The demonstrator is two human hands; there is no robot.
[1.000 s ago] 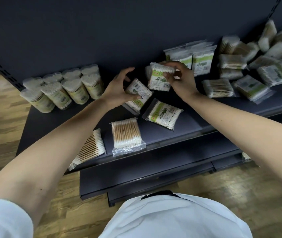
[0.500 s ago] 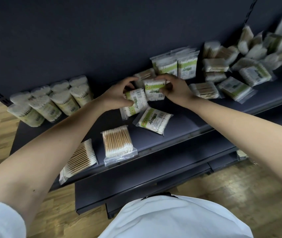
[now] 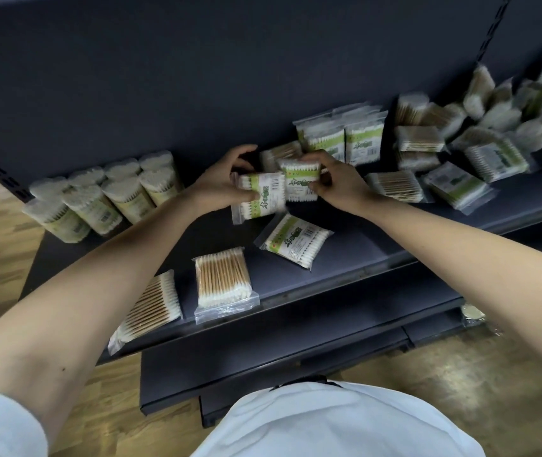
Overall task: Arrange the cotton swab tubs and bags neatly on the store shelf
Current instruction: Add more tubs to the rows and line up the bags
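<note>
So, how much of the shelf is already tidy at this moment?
Done: the tubs stand grouped at the left; the upright bags lean on the back wall. In hand: the left hand grips a near bag, the right hand a far bag. Left: three flat bags near the shelf front and the jumbled heap at the right.

A dark shelf [image 3: 362, 249] is carrying swab tubs [image 3: 104, 196] standing at its left, flat bags [image 3: 222, 282] lying along its front, and a loose heap of bags [image 3: 494, 133] sitting at its right.

Blurred heap of bags [image 3: 500, 117] far right
</note>
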